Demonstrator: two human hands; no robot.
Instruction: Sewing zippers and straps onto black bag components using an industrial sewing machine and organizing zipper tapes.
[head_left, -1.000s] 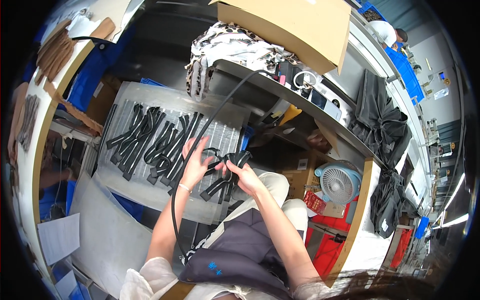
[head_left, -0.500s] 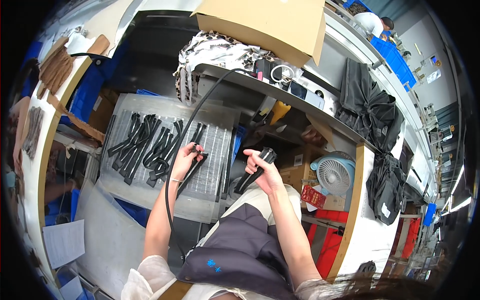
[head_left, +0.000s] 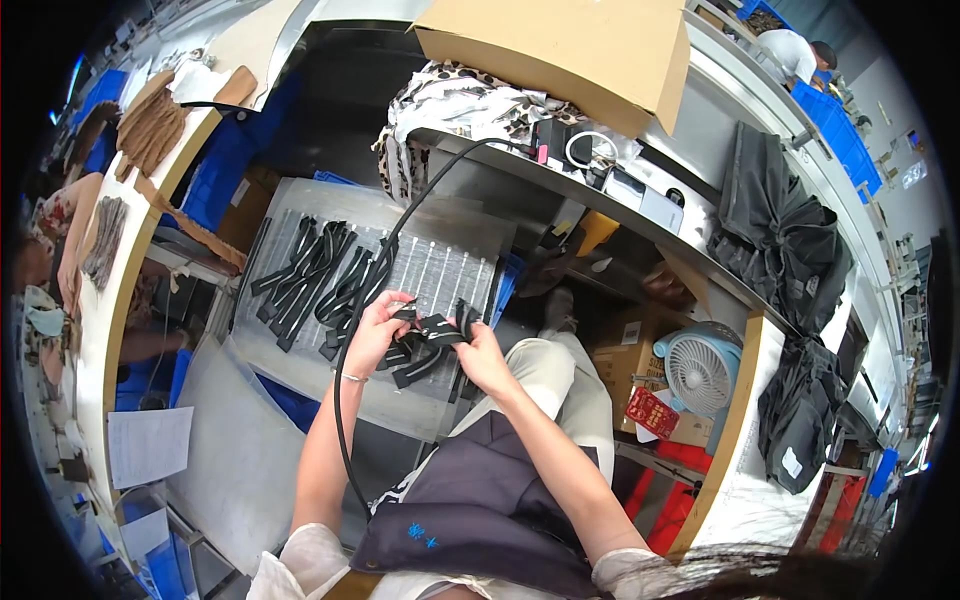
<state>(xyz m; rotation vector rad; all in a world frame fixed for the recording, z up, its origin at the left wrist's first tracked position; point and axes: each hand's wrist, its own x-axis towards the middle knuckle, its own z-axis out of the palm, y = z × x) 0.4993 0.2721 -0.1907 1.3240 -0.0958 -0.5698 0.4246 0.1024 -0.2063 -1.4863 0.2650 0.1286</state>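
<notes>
– Pinching black strips between both hands, right above the grey board!

– And the fingers, how do they stand?

– Left hand: thumb and fingertips together, clamped on the strips over the board's middle. Right hand: closed on them too, at the board's right edge, though some of those fingers are hidden from us.

– So where does the held bunch sit?

– Stretched between the two hands, folded, with loose ends dangling over the board's near right part. How many strips? Can't tell, they overlap!

– What else is on that board?

– More of the same: spread strips slanting across its left half, pale lines showing on its right.

– And around it?

– A black cable curves in front of the board, passing close by the left hand. Right of the board, a pale blue fan; beyond its far edge, spotted cloth beside a big open carton.
</notes>
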